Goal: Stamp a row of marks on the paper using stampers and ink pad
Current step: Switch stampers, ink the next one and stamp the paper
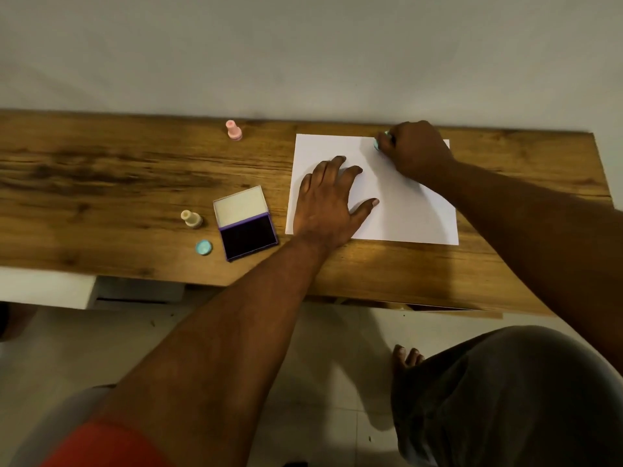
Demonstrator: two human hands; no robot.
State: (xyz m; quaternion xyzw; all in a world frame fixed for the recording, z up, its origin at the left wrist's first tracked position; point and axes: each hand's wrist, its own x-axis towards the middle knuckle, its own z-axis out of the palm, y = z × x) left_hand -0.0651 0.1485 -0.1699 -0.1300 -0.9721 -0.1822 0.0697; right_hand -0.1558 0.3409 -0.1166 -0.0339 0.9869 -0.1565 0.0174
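A white sheet of paper (404,210) lies on the wooden table (135,183). My left hand (332,200) rests flat on its left part, fingers spread. My right hand (416,148) is closed around a light blue stamper (377,143) pressed down near the paper's far edge; only the stamper's rim shows. No marks are visible on the paper. An open purple ink pad (246,227) with a dark inked surface sits left of the paper.
A pink stamper (234,130) stands near the table's far edge. A cream stamper (191,219) and a light blue cap (204,247) lie left of the ink pad. A wall runs behind the table. My knee and foot are below the front edge.
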